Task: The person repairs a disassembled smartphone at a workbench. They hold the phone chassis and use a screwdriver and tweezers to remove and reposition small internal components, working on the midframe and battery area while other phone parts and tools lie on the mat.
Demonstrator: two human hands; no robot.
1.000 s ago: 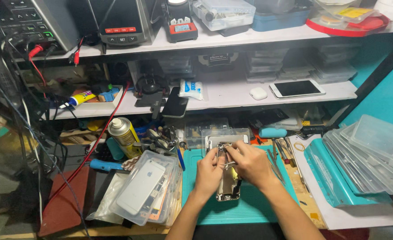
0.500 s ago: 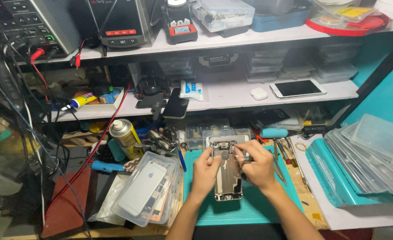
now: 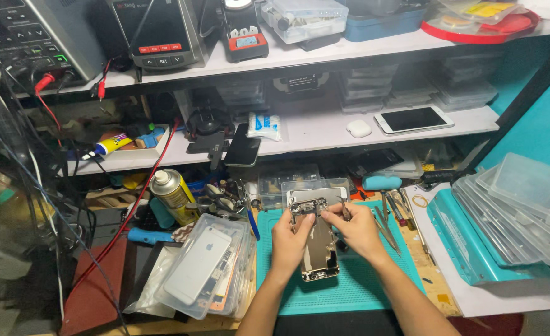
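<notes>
Cluttered shelves rise behind a teal work mat [image 3: 349, 292], where an opened phone housing [image 3: 317, 239] lies at the middle. Left hand [image 3: 290, 239] grips its left edge; right hand [image 3: 355, 229] pinches tweezers [image 3: 344, 210] near the housing's far end.

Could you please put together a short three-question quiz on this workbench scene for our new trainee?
1. True or false: both hands touch the opened phone housing.
2. What lies under the housing? A) a red tray B) the teal work mat C) a wooden board
3. Fill in: the white-framed phone lies on the ____ shelf, screen up, beside the small white case.

Key
1. True: the left hand steadies its left edge and the right hand pinches near its top, with tweezers in its grip.
2. B
3. lower
</notes>
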